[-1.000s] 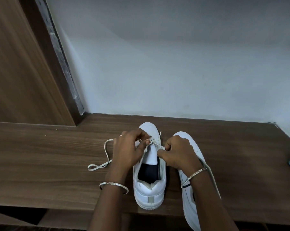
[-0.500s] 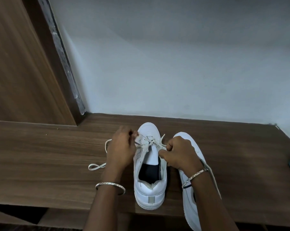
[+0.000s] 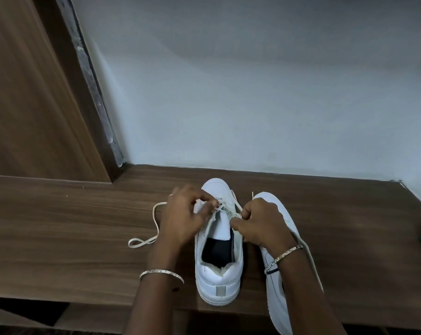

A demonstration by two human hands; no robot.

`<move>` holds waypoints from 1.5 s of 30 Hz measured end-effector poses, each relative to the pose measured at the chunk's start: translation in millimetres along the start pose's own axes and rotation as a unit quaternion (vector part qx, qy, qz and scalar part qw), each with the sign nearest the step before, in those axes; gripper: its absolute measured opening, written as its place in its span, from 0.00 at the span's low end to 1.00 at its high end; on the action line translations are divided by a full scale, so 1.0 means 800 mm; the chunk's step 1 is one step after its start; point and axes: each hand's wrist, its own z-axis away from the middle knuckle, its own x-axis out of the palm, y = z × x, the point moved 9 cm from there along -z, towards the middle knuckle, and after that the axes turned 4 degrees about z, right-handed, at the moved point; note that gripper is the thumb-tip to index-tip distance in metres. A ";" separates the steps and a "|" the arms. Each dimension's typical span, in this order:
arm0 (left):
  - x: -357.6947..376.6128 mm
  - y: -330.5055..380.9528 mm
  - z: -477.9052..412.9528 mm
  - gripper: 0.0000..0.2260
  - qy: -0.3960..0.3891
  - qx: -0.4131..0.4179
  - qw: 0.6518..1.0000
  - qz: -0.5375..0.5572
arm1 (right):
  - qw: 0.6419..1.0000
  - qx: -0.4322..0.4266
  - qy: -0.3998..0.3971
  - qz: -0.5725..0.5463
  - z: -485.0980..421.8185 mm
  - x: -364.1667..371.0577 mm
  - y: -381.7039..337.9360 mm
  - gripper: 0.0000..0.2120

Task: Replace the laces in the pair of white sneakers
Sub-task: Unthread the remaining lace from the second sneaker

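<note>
The person's left hand (image 3: 185, 217) has come back to the eyelets. Half a second ago it had drawn out to the left, pulling the lace (image 3: 155, 220) through; now its fingers are curled in over the front of the sneaker (image 3: 219, 281) again, pinching the lace just above the tongue. The right hand (image 3: 262, 222) has hardly moved in that second: it is clenched on the lace's other end at the sneaker's right edge and keeps it taut.

The sneaker stands heel toward the person in the middle of the worktop (image 3: 83, 238), its tongue bare below the hands, so only the front eyelets look threaded. The slack of the lace trails off to the left and ends in a small loop flat on the wood. The other sneaker (image 3: 276, 310) lies just beside it under the right forearm, with a second strand (image 3: 311, 261) running along its far side.

To me that pull and return looks like one crossing finished and the next being started. Most of this sneaker is not yet laced, and I cannot tell how the other one stands.
</note>
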 end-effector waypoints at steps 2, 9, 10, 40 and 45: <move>0.021 0.007 0.002 0.08 -0.038 0.015 0.997 -0.069 | 1.000 -0.001 0.003 -0.004 0.001 0.000 0.000 0.11; 0.021 0.022 0.002 0.10 -0.018 -0.036 0.978 -0.205 | 1.000 -0.005 0.004 -0.007 0.002 -0.001 0.000 0.12; 0.023 0.024 0.002 0.10 -0.020 -0.028 0.974 -0.222 | 1.000 -0.004 0.004 -0.009 0.002 -0.001 0.001 0.12; 0.021 0.010 0.000 0.07 -0.005 0.013 0.977 -0.214 | 0.999 0.017 -0.007 -0.030 0.001 0.001 0.006 0.11; -0.038 -0.033 0.013 0.07 0.197 -0.145 0.967 -0.076 | 0.999 0.017 -0.011 -0.038 0.000 0.002 0.006 0.12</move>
